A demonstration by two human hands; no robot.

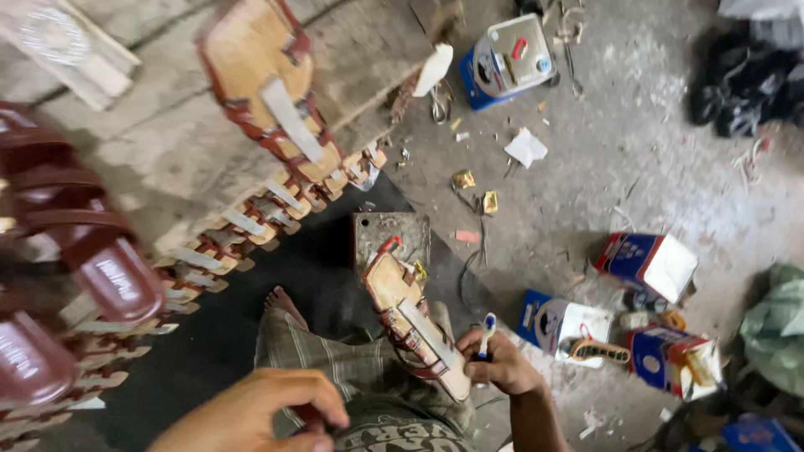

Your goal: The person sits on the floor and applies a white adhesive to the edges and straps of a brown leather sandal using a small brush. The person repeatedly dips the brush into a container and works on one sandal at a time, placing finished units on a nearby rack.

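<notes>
A tan sandal sole with red-brown straps (410, 322) lies across my lap, its toe end resting on a grey block (392, 230). My right hand (502, 364) grips a toothbrush-like brush with a white and blue head (487, 328) and touches the sole's near end. My left hand (260, 410) is low at the left, fingers curled over something dark by my striped shorts; what it holds is hidden. My bare foot (283, 303) rests on a black mat (218, 351).
A long row of matching soles (251, 222) leans along the concrete step at left, with dark red sandals (75, 251) blurred close to the camera. Blue and white glue tins (507, 59) (649, 264) (561, 322) stand on the littered concrete floor. A green bag (775, 326) sits at right.
</notes>
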